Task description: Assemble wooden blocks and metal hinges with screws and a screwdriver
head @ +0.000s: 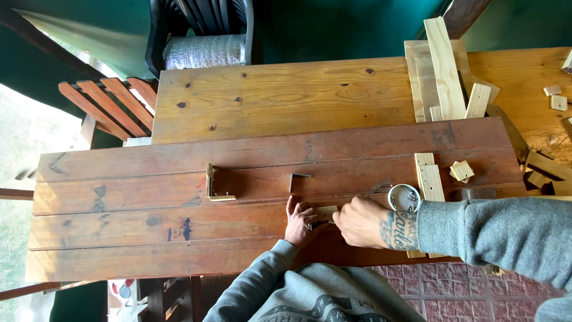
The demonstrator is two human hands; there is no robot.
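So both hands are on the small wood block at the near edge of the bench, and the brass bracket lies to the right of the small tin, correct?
Not quite. The head view shows both hands, left hand and right hand, on the small wood block, but the brass bracket lies well to the left of the small tin, beyond the dark angle bracket.

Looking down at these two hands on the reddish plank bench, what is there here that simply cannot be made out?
- Head view: the small pale wooden block is mostly covered by the left hand and right hand.
- Whatever thin dark piece sits between the fingertips is too small to identify.
- The small round white tin holds contents too tiny to tell.
- The light wooden offcuts are cut off by the right edge.
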